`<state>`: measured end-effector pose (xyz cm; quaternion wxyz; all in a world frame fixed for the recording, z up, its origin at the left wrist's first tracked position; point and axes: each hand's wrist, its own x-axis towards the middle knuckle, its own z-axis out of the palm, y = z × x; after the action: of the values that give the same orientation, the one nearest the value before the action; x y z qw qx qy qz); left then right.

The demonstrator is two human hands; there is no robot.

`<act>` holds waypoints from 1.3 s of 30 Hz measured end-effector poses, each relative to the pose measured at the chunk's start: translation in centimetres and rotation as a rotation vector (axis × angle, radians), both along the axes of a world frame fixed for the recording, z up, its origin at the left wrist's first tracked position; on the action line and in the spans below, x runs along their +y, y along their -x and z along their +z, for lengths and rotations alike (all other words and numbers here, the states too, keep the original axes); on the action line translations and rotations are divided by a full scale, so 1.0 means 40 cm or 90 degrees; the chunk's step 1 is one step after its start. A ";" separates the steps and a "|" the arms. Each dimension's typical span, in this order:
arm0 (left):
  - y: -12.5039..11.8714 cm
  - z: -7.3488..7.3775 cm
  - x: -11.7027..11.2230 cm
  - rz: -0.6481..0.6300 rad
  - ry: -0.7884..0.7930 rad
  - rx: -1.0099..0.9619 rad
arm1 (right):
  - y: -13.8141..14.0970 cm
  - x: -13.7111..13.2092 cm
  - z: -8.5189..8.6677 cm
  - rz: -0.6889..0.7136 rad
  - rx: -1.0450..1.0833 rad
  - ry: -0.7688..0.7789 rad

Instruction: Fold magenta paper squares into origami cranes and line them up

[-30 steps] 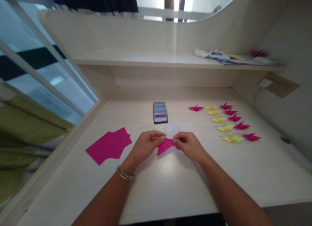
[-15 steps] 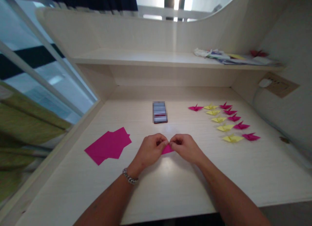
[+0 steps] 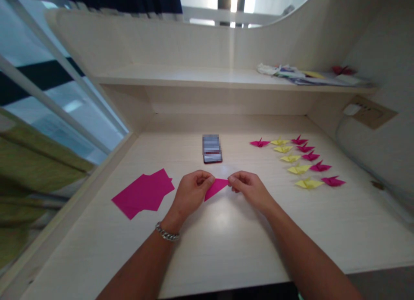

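Observation:
A small folded piece of pink paper (image 3: pixel 216 187) is held between my two hands, just above the desk or on it. My left hand (image 3: pixel 195 190) pinches its left side between thumb and fingers, covering part of it. The thumb and fingertips of my right hand (image 3: pixel 248 187) close on the pointed right corner. Left of my hands lies a loose stack of flat pink paper sheets (image 3: pixel 145 192). Off to the right stand folded paper cranes in rows, yellow ones (image 3: pixel 299 169) beside pink ones (image 3: pixel 320 167).
A phone (image 3: pixel 212 149) lies on the desk (image 3: pixel 207 257) beyond my hands. Papers (image 3: pixel 310 76) and a red folded piece (image 3: pixel 343 70) rest on the shelf (image 3: pixel 181 79). A plug (image 3: pixel 352 109) with a cable sits in the wall socket at right. Bed rails and a curtain (image 3: pixel 32 183) stand left.
My hands have moved apart and slightly away from me, the left hand leftward. More of the folded pink paper now shows between them, as a triangular shape.

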<state>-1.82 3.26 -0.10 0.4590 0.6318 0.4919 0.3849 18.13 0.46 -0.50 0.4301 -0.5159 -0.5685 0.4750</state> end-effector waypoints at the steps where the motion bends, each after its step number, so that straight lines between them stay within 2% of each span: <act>1: -0.007 0.001 -0.004 -0.009 0.001 -0.001 | 0.008 -0.002 -0.001 -0.001 -0.003 -0.010; 5: -0.021 0.005 -0.017 -0.079 0.013 0.017 | 0.021 -0.009 -0.004 -0.014 -0.055 -0.032; 9: -0.020 0.011 -0.027 -0.145 -0.004 0.093 | 0.013 -0.010 -0.005 0.014 -0.093 -0.030; 20: -0.001 0.035 -0.022 -0.197 -0.003 0.136 | -0.031 0.002 -0.002 0.014 -0.030 0.022; 24: 0.015 0.023 -0.009 -0.177 0.008 0.117 | -0.051 0.005 0.004 -0.031 -0.005 0.017; 28: 0.006 0.010 -0.004 -0.132 0.048 -0.005 | -0.057 0.009 0.003 -0.059 0.015 0.021; 32: -0.022 0.003 -0.012 -0.110 0.084 -0.086 | -0.036 0.009 0.001 -0.061 0.051 0.035; 35: -0.032 -0.004 -0.011 -0.049 0.116 -0.139 | -0.013 0.006 0.001 -0.085 0.146 0.067; 39: -0.032 -0.017 -0.003 -0.003 0.139 -0.204 | 0.009 0.003 0.000 -0.052 0.209 0.112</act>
<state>-0.56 3.14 -0.80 0.5981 0.5098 0.4500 0.4242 17.76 0.59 -0.50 0.4894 -0.4898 -0.4254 0.5827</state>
